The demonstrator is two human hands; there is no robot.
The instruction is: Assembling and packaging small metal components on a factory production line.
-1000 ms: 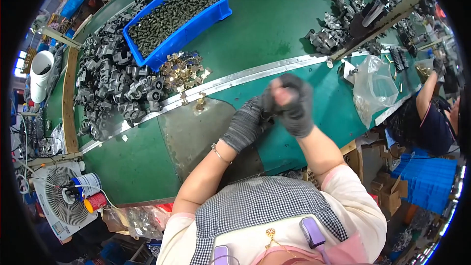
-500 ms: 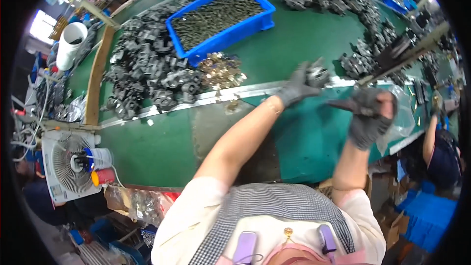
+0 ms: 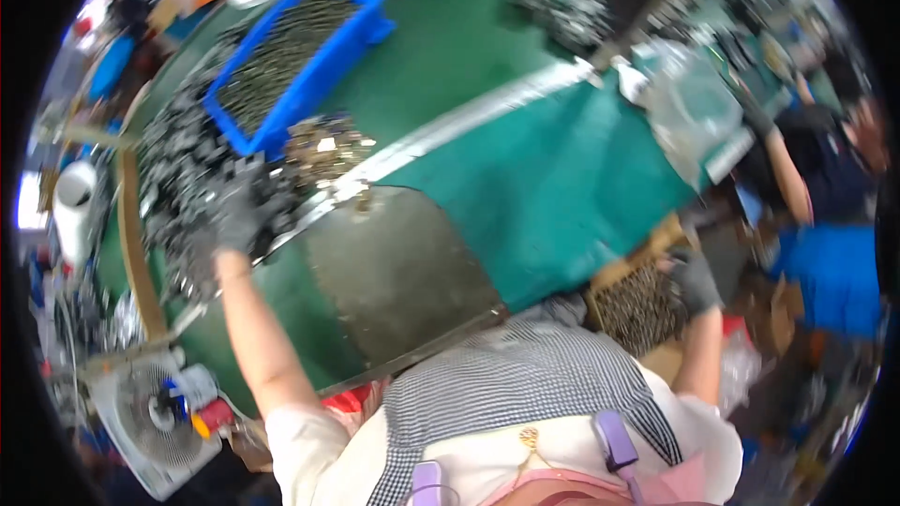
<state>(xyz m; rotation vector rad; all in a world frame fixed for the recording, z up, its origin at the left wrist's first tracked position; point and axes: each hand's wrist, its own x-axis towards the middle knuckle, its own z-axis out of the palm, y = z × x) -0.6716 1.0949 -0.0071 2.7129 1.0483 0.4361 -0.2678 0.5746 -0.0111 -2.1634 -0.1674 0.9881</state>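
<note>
My left hand (image 3: 234,217), in a dark grey glove, reaches over the pile of dark metal parts (image 3: 178,169) at the left of the green table. Blur smears its fingers into the parts, so its grip cannot be read. My right hand (image 3: 696,283), gloved with bare fingertips showing, is low at the right. It hovers at the side of a cardboard box of small thin metal pieces (image 3: 637,311) by the table's near edge. Its fingers are too blurred to show whether they hold anything. Small brassy pieces (image 3: 323,152) lie heaped beside the dark parts.
A blue bin (image 3: 328,84) of small dark pieces stands behind the brassy heap. A grey mat (image 3: 398,272) covers the near table. Beyond a clear plastic bag (image 3: 689,103), another person's arm (image 3: 787,173) reaches in at right. A white fan (image 3: 155,422) stands lower left.
The view has swung. My left hand has moved left from the table's middle, where it held a dark metal part, to the pile. My right hand has dropped from above the table to the box.
</note>
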